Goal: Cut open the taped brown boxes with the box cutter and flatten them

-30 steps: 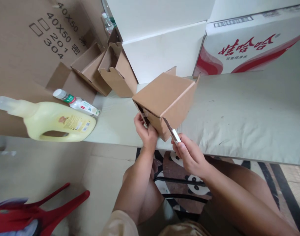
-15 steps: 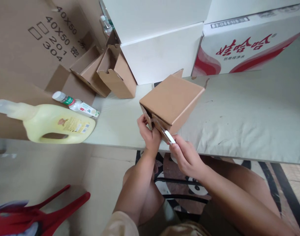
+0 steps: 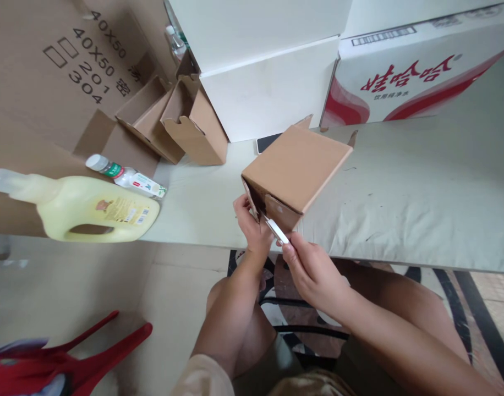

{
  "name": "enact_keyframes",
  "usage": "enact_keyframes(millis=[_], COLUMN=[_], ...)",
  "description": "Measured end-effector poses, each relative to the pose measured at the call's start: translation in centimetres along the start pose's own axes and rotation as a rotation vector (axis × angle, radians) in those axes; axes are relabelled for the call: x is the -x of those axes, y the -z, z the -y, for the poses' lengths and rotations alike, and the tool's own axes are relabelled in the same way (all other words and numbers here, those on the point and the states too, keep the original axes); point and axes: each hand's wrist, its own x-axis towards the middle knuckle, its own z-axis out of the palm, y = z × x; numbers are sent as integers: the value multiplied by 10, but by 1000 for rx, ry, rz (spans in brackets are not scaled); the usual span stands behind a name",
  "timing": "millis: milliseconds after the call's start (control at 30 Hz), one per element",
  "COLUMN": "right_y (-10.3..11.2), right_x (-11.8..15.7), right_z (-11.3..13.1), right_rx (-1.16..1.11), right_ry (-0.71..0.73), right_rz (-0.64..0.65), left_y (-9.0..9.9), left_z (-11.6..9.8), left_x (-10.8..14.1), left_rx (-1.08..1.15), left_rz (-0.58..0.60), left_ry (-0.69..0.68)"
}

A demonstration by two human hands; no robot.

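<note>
Head view: The cardboard box (image 3: 297,168) should handle as light and stiff-walled, with dry faces that grip well; its thin flaps may crease. Take hold at a folded edge or side wall, clear of the cutter (image 3: 278,232). The left hand (image 3: 255,228) is clamped on the box's open near end; the right hand (image 3: 316,269) is clamped on the cutter's white handle. The cutter's tip is hard to make out. The box is plain brown, tilted, over the worktop (image 3: 404,209).
</note>
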Motion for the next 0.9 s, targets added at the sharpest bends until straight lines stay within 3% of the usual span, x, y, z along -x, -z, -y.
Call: enact_keyframes(millis=[133, 233, 367, 433, 533, 633, 733, 800, 900], right_y=[12, 29, 53, 63, 73, 76, 71, 64, 53], right_x=[-1, -10, -29, -36, -40, -39, -40, -40, -40], right_z=[1, -11, -56, -84, -117, -133, -132, -126, -114], right_rx=[-64, 40, 286, 431, 596, 711, 681, 566, 402], right_ry=[66, 63, -47, -130, -223, -215, -117, -50, -41], right_rz=[21, -137, -415, -476, -452, -470, -469, -394, -306], left_y=[-1, 6, 17, 18, 16, 11, 5, 1, -7], left_z=[-4, -4, 0, 3, 6, 4, 1, 2, 5], left_x=[-20, -37, -47, -48, -47, -45, -39, -32, -17], left_rx=[273, 400, 463, 431, 401, 433, 425, 407, 358], left_rz=[-113, -145, -116, -153, -214, -174, -170, -155, -26], left_ry=[148, 400, 545, 596, 647, 622, 600, 603, 590])
